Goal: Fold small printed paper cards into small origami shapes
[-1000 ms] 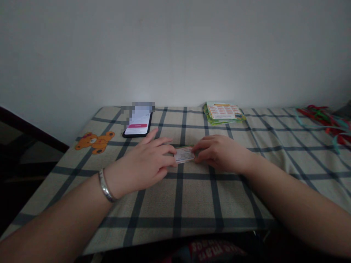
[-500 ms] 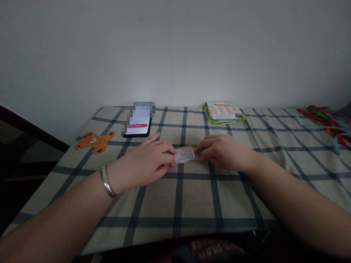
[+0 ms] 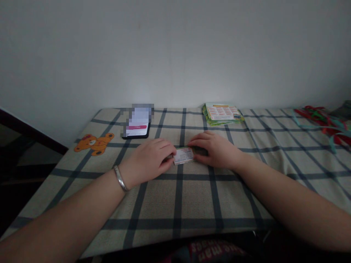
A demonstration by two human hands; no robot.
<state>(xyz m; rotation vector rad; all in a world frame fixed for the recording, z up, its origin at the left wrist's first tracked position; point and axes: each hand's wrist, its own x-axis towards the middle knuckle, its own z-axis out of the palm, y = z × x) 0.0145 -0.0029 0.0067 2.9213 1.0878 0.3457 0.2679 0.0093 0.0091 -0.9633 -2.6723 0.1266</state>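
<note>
A small printed paper card (image 3: 183,156), white with red and dark lettering and a green edge, lies low over the tablecloth between my hands. My left hand (image 3: 153,157) pinches its left end, thumb below and fingers curled above. Around the right end, my right hand (image 3: 212,150) grips with thumb and fingers; part of the card is hidden in its shadow. Whether the card is folded or several layers thick, I cannot tell. A silver bracelet (image 3: 120,178) circles my left wrist.
A stack of printed green and white cards (image 3: 223,113) lies by the wall at the back. A lit phone (image 3: 137,122) rests at back left, beside a bear-shaped cutout (image 3: 94,144). Red, green and pale blue ribbons (image 3: 326,122) lie far right on the checked tablecloth (image 3: 197,201).
My left fingers have drawn together into a closer pinch on the card's left end. My right hand has shifted slightly left and up, wrapping more of the right end.
</note>
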